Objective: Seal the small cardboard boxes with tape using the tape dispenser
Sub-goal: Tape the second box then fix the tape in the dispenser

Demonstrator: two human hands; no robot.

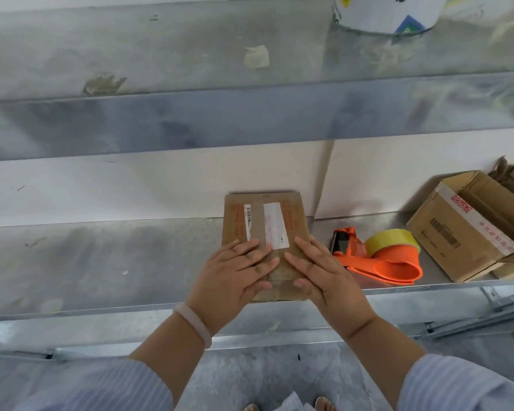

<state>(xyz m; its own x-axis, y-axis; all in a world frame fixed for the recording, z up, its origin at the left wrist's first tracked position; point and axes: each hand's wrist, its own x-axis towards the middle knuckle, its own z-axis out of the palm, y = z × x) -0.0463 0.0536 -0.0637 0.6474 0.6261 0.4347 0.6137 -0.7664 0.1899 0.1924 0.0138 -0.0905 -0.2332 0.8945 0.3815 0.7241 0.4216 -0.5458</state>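
Both hands flat on the small cardboard box (264,232), which sits on the metal worktop (101,262) near its front edge. Left hand (235,277) palm-down on the near left part of the box top, fingers spread and extended, grip open, nothing clasped — just pressing. Right hand (324,280) mirrors it on the near right part, also flat and open, fingertips almost meeting the left ones over the box's centre line. Beyond the fingertips the box top shows white labels and a barcode strip. Just right of the right hand, not touching it, the orange tape dispenser (380,259) lies on the worktop with a yellow tape roll (393,240) mounted. Further right — a bigger cardboard box (463,226), tilted. Pale bracelet (195,323) on the left wrist, striped sleeves on both arms.
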